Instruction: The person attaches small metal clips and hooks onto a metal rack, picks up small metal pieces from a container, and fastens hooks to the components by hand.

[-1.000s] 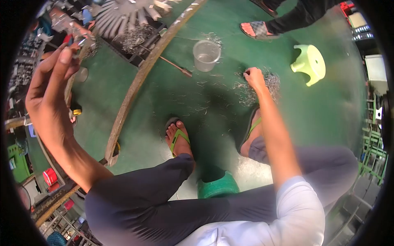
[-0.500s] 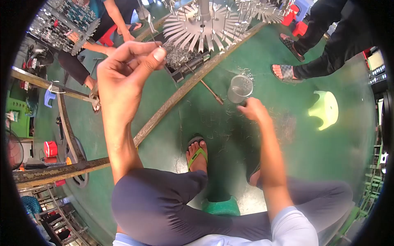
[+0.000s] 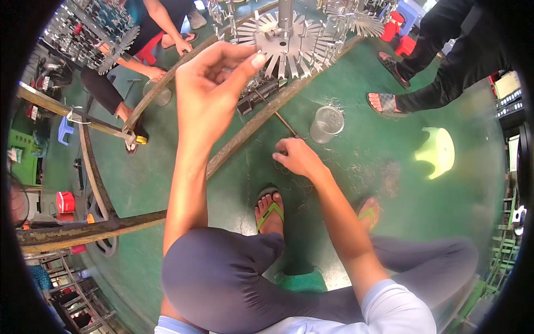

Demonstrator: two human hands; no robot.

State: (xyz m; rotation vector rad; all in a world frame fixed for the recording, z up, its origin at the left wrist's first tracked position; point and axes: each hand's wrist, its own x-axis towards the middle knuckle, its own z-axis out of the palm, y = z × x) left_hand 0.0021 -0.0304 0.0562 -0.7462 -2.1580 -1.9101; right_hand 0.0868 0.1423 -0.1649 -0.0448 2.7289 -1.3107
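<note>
My left hand (image 3: 208,92) is raised at the rim of a slotted metal disc (image 3: 295,42), thumb and forefinger pinched together. Whatever lies between those fingertips is too small to make out. Small metal pieces hang around the disc's edge. My right hand (image 3: 300,158) is low over the floor with curled fingers, near the end of a thin rod (image 3: 287,123); I cannot see what it holds, if anything. A clear plastic cup (image 3: 327,123) stands just beyond this hand. Below the disc, a dark tray (image 3: 264,96) holds tangled wire bits, partly hidden by my left hand.
A metal frame bar (image 3: 245,131) runs diagonally past my left forearm. Another person's hand (image 3: 156,73) is at upper left, and a person's sandalled foot (image 3: 384,103) stands at right. A yellow-green stool (image 3: 436,153) is at right. Wire scraps litter the green floor (image 3: 334,183).
My left hand has moved right, up to the disc. My right hand has moved left, away from the cup. The disc looks turned, and the other person's hand has shifted.
</note>
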